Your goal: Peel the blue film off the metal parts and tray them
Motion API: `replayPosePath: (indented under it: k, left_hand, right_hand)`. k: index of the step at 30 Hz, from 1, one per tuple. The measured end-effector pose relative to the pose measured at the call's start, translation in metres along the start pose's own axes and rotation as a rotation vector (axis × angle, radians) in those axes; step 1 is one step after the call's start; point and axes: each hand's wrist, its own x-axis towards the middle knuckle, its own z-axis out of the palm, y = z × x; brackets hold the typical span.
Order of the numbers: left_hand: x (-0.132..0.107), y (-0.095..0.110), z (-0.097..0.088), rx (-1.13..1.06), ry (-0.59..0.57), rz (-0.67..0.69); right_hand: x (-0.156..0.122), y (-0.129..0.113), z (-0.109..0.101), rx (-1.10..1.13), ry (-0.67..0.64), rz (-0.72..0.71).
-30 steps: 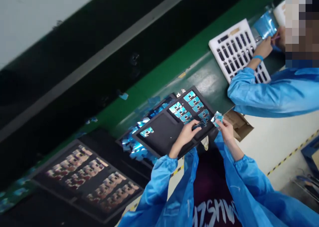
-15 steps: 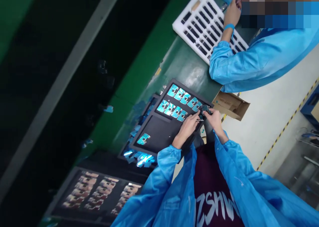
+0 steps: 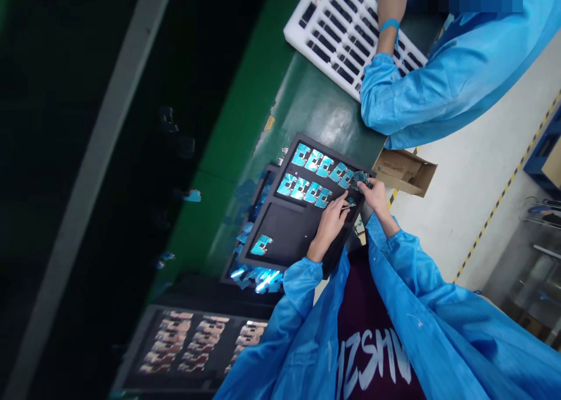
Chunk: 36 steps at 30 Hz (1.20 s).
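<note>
A black tray (image 3: 280, 219) carries rows of small parts with shiny blue film (image 3: 313, 160). One more filmed part (image 3: 262, 245) lies alone in its lower section. At the tray's right end, my right hand (image 3: 376, 196) pinches a small dark circuit board (image 3: 361, 180) between thumb and fingers. Just left of it and lower, my left hand (image 3: 331, 221) is closed around a slim metal tool, apparently tweezers (image 3: 348, 206), whose tip points right. A small blue piece shows near that tip, too small to make out.
Blue film scraps (image 3: 267, 280) are heaped under the tray's lower left. Another tray (image 3: 144, 330) holds rows of copper-coloured parts. A white foam tray (image 3: 302, 49) stands at the back beside a co-worker's arm (image 3: 407, 96). A cardboard box (image 3: 405, 172) is right of the bench.
The camera view has shifted. My left hand has drawn slightly away from the circuit board, leaving a gap between my hands. My right hand still holds the board by the tray's end.
</note>
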Motion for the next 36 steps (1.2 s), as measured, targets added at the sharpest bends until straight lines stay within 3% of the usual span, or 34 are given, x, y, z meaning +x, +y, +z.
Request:
replayPosePath:
  k: [3,8,10,14,19,23,27,31,34,36]
  left_hand:
    - [-0.009,0.003,0.0,-0.066,0.048,-0.027]
    - [-0.035,0.009,0.001,-0.184,0.176,-0.116]
    - [-0.046,0.01,-0.001,-0.166,0.253,-0.16]
    - [-0.064,0.005,-0.011,-0.089,0.34,-0.232]
    - [-0.07,-0.005,-0.025,-0.045,0.333,-0.231]
    - [-0.07,-0.009,-0.028,-0.078,0.352,-0.213]
    - [-0.072,-0.011,-0.029,-0.059,0.353,-0.239]
    - [-0.076,-0.017,-0.03,-0.153,0.377,-0.184]
    - [-0.076,-0.024,-0.029,-0.208,0.419,-0.19]
    - [-0.077,-0.027,-0.029,-0.226,0.45,-0.19]
  right_hand:
    - [-0.004,-0.003,-0.004,-0.091,0.006,-0.019]
    - [-0.025,0.001,-0.008,-0.149,0.126,-0.193]
    - [-0.039,0.005,-0.003,-0.065,0.059,-0.189]
    - [-0.059,0.01,0.024,0.139,-0.138,-0.02]
    - [-0.065,0.011,0.052,0.131,-0.152,0.028]
    - [-0.067,0.008,0.051,-0.012,-0.153,-0.021]
    - [-0.061,-0.005,0.029,-0.304,-0.212,-0.215]
    - [-0.035,-0.034,0.009,-0.766,-0.461,-0.5]
    - [-0.018,-0.06,0.015,-1.058,-0.705,-0.693]
    - [-0.013,-0.075,0.025,-1.175,-0.794,-0.808]
